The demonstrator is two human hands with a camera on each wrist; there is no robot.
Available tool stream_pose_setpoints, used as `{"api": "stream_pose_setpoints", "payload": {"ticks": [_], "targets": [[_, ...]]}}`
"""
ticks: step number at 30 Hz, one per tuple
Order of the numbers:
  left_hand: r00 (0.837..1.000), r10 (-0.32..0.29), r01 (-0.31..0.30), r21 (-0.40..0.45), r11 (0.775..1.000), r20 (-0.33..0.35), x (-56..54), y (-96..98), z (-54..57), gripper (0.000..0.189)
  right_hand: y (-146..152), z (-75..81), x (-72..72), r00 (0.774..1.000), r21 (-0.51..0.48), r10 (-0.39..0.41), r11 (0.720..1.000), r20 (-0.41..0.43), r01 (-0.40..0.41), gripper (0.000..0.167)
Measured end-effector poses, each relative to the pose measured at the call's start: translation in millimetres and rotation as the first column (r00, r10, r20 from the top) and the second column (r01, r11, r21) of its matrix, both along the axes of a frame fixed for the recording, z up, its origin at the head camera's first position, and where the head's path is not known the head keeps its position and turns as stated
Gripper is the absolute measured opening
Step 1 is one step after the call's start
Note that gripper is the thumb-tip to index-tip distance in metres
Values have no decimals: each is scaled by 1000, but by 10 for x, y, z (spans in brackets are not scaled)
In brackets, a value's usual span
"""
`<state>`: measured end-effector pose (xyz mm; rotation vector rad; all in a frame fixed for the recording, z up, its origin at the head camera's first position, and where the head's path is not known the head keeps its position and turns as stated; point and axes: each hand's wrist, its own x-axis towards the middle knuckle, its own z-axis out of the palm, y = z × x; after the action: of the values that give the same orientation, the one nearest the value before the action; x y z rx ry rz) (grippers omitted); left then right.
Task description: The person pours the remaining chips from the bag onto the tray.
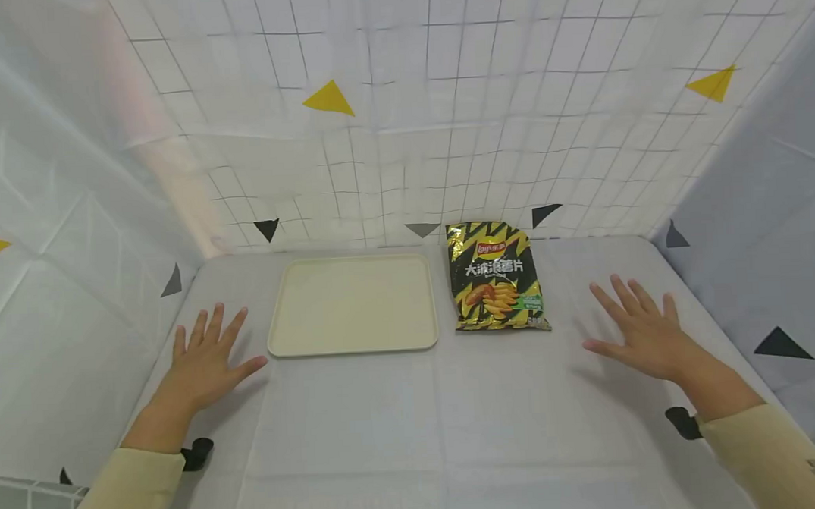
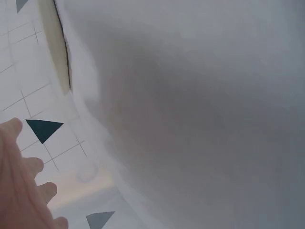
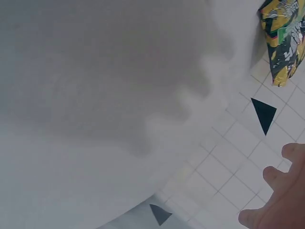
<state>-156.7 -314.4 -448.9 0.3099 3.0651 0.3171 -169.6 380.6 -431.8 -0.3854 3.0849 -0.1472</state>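
My left hand, fingers spread, is held over the table to the left of a cream rectangular tray. On the other side, my right hand has its fingers spread too and holds nothing. Nearest to it is a black and yellow bag of potato chips, lying face up just right of the tray. The left wrist view shows the tray's edge beyond the left fingers. In the right wrist view, part of the chip bag appears at the upper right, above the right fingers.
A white cloth covers the table. Behind it rises a white curtain with a grid and yellow, black and grey triangles. Similar sheets hang along the left side and the right side.
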Motion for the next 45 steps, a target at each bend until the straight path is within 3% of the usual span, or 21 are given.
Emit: {"api": "stream_pose_setpoints", "payload": {"ticks": [9,16,22,34,45], "targets": [[1000,-12,12,18,1000,7,-96,97,16,97,-234,108,-40,1000,7,-6,1000,21,5,105],[999,-12,11,31,999,45,-180,205,-20,97,-433,166,-80,998,0,1,1000,69,-1,103],[997,-17,13,50,999,80,-235,287,-36,99,-553,198,-123,998,-35,25,999,61,-23,100],[989,0,-12,79,997,147,-350,363,-64,101,-898,204,-249,994,-86,61,995,91,-53,98],[972,29,-53,98,994,232,-486,392,-115,107,-1162,169,-406,989,-143,109,985,96,-94,97]]}}
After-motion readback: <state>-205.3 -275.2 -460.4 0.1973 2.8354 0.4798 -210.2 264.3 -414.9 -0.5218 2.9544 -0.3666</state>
